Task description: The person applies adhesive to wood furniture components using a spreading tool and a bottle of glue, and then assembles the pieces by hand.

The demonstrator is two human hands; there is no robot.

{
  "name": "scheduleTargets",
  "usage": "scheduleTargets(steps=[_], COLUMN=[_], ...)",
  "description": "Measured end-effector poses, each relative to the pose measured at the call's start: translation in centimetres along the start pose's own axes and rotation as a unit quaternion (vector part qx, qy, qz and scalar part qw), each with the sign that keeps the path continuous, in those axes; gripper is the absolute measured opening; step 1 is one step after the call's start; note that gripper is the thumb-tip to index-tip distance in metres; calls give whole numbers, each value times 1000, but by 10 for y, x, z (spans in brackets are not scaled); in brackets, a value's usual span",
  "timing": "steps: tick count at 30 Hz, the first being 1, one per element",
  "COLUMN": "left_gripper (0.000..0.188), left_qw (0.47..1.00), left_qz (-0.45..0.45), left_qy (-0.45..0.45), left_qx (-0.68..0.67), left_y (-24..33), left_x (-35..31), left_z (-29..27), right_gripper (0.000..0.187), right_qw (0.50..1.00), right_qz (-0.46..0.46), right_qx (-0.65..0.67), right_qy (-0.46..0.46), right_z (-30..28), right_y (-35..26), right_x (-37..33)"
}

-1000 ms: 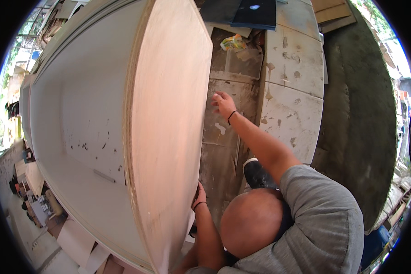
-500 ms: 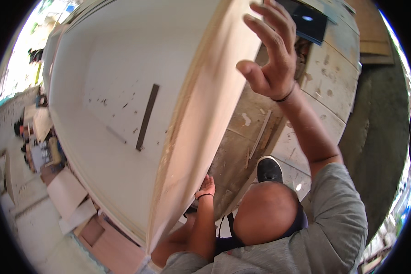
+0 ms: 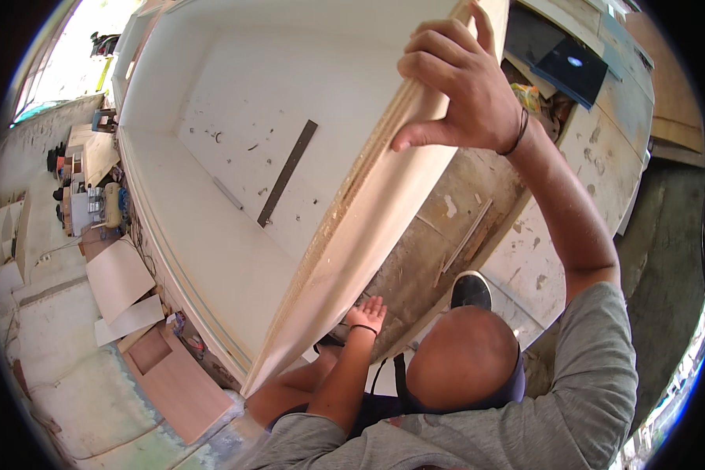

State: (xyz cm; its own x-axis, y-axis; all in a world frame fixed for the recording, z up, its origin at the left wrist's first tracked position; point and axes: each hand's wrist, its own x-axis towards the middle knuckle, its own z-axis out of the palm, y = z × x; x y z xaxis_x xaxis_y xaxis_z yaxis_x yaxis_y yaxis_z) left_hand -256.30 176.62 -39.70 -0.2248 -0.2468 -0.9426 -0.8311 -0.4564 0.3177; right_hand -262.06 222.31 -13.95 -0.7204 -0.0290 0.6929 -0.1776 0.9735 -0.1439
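Note:
A large white-lined box has a pale wooden panel as its right side, with a rough raw edge on top. My right hand grips that edge at the far end, fingers bent over it and thumb along the wood. Low by the panel's outer face, my left hand is open, palm turned up and fingers stretched; nothing lies in it. Inside the box are a dark flat strip, a thin grey strip and several small dark bits.
To the right runs a pale, stained bench, with a dark blue flat panel at its far end. Wood strips lie on the floor near my shoe. Wooden boards and a small tank stand on the left.
My right hand has come down from above the panel onto its edge, fingers curling over. My left hand stays open by the outer face. The whole view has shifted slightly.

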Motion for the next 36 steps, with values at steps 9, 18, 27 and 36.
scheduleTargets(steps=[9,18,27,36], left_gripper=[39,43,40,40], left_qw=[483,332,358,323], left_qz=[544,654,651,678], left_qy=[-404,-4,19,24], left_qx=[554,680,669,660], left_y=[17,113,112,114], left_x=[-252,-315,-309,-306], left_z=[59,81,78,78], right_gripper=[62,64,63,72], right_qw=[997,998,995,521], right_qz=[-5,-13,-1,729], right_qx=[60,32,44,367], right_qy=[39,50,89,251], right_z=[3,5,10,200], right_y=[0,1,-3,-51], right_x=[0,-4,-8,-184])
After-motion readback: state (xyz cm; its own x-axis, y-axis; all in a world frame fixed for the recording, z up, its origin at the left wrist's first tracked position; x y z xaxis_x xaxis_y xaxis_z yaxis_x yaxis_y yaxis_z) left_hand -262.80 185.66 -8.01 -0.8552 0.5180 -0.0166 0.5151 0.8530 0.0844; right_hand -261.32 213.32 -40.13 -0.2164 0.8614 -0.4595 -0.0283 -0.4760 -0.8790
